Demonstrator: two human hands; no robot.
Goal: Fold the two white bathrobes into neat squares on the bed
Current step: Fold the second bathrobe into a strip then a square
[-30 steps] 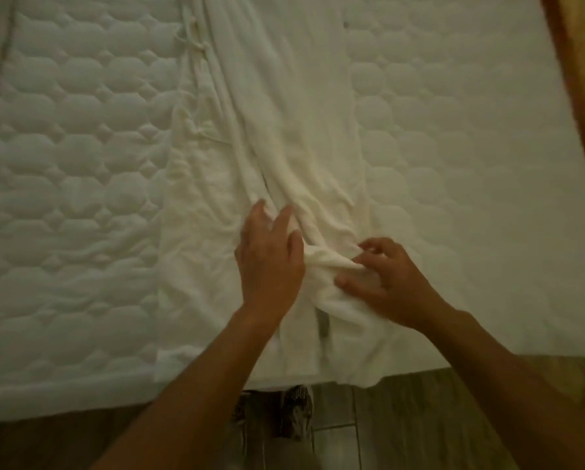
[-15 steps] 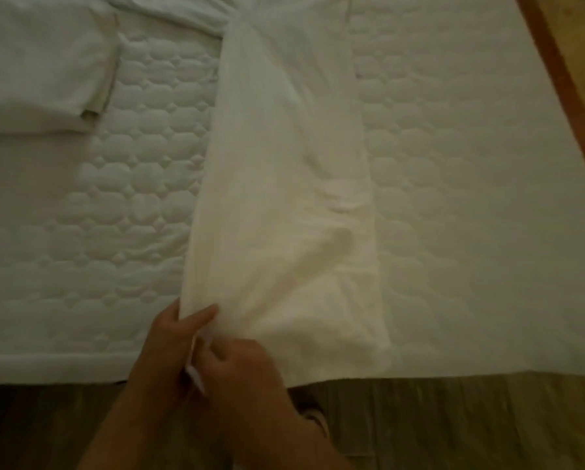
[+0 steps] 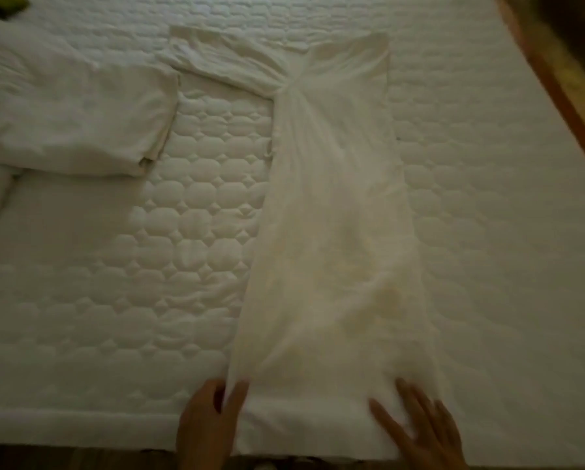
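At the near edge both wrists are cut off by the frame, and blur softens the fingers. Dim light falls on the quilted white mattress [image 3: 189, 232]; a wooden frame [image 3: 555, 86] borders its right side. One bathrobe [image 3: 335, 249] lies as a long strip running near to far, a sleeve [image 3: 223, 62] angling left at the far end. The left hand [image 3: 209, 422] pinches its near-left corner; the right hand [image 3: 419, 432] seems pressed flat, fingers spread, on its hem. A folded bathrobe [image 3: 80, 120] lies far left.

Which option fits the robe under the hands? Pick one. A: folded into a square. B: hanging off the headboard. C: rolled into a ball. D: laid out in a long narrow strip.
D: the bathrobe lies stretched lengthwise on the bed, left hand pinching its near corner, right hand flat on it.
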